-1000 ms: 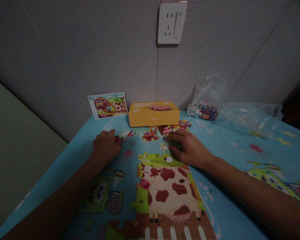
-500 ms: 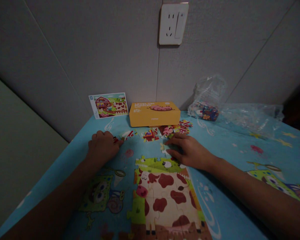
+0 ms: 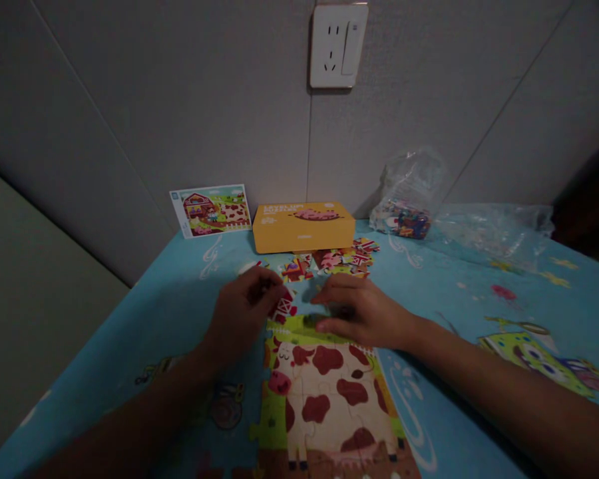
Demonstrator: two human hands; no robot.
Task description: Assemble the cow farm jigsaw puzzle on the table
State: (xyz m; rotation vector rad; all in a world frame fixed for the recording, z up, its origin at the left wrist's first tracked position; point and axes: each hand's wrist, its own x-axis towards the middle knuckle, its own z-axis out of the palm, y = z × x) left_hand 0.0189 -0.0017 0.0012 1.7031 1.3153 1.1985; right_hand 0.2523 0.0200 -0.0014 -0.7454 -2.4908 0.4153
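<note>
The left hand (image 3: 239, 309) pinches one red piece (image 3: 285, 306) at eleven o'clock of one cow puzzle (image 3: 329, 399), cut off below. The right hand (image 3: 362, 309), at one o'clock, is blurred; I cannot tell its grip.

The left hand (image 3: 240, 307) pinches a red barn piece (image 3: 284, 307) beside the upper left corner of the joined cow puzzle (image 3: 327, 399); the right hand (image 3: 360, 308) is at its upper right corner, fingers curved, any grip too blurred to tell. Loose pieces (image 3: 332, 259) lie before the yellow box (image 3: 304, 234) near the worktop's (image 3: 150, 299) back edge, a picture card (image 3: 212, 211) leans at the back left corner, a clear bag (image 3: 406, 214) sits right of the box
</note>
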